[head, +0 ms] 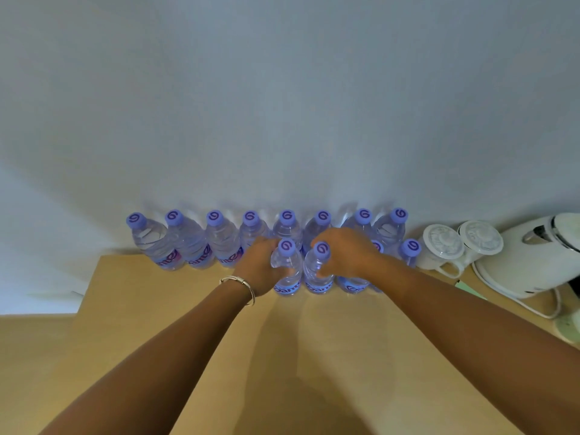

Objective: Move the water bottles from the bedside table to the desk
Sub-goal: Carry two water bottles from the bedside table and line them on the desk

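Water bottles [251, 237] with purple caps stand upright on the light wooden desk [219, 356], eight of them in a row along the far edge against the pale wall [282, 89]. Each is clear plastic, filled with clear water, its cap on and a blue-and-pink label round its lower part. A second, nearer row of four stands just in front of the right half of the far row.

The left hand [262, 266] curls its fingers round the upper body of the leftmost front bottle [287, 271], just below the cap; a silver bangle [240, 285] sits on that wrist. The right hand [343, 254] wraps round the bottle next to it [318, 273] in the same way. Both gripped bottles stand upright with their bases on the desk, side by side and almost touching. The right hand and wrist cover most of the third front bottle [353, 285]; the fourth [410, 251] shows its cap just right of the forearm.

Right of the bottles stand two white cups [439, 252] with clear lids on top, and beside them a white electric kettle [533, 262], its cord [552, 306] trailing toward the near right.
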